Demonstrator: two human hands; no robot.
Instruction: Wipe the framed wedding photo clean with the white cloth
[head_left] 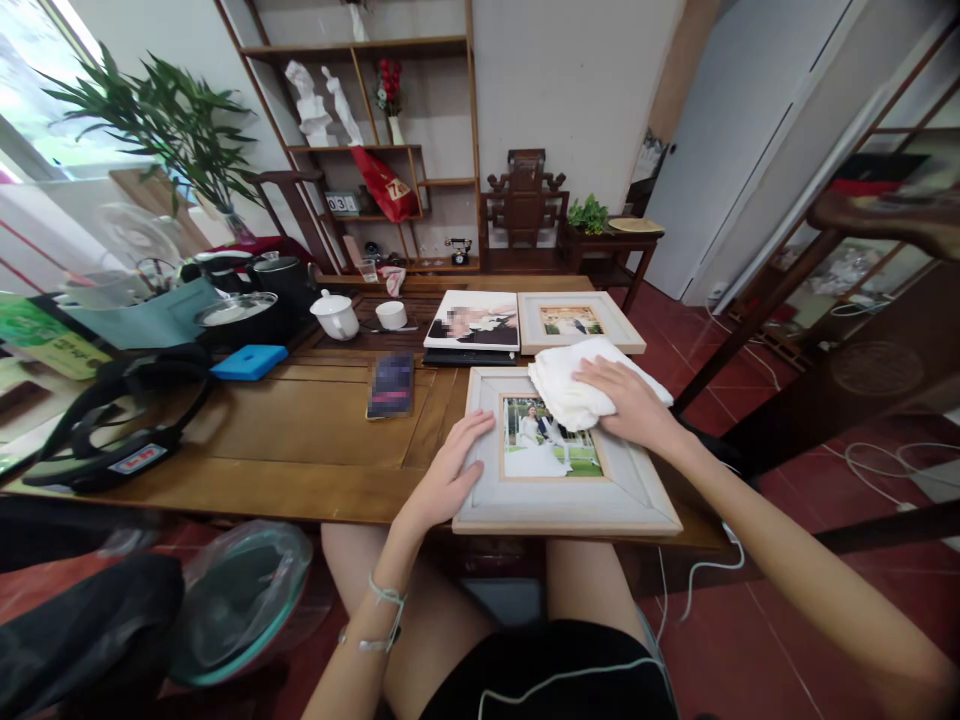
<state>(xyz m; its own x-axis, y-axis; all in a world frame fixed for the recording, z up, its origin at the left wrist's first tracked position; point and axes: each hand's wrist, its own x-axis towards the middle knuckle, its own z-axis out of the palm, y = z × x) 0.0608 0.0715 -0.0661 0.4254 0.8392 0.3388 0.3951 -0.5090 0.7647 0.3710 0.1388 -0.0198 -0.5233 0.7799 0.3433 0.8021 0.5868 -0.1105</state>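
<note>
A pair of black headphones (97, 430) lies at the left edge of the wooden table (300, 440), with a blue box (249, 361) a little further in and a white teapot (335, 315) and white cup (391, 315) toward the far side. A phone (391, 386) rests face up near the middle of the table. The left hand (450, 475) lies flat and open, fingers spread, on the left border of a picture frame (566, 450), holding nothing in its grasp but pressing the frame down. This frame sits at the near right corner of the table, its near edge reaching just over the table's edge. It is pale grey-white with a wide sloping border, a thin tan inner rim, and a photo of a couple in wedding dress on grass. The right hand (630, 400) rests palm down, fingers loosely extended, on a folded white cloth (581, 385) that covers the frame's upper right corner. Beyond it, by the far right edge, lie a smaller frame (577, 320) and a photo book (472, 320).
</note>
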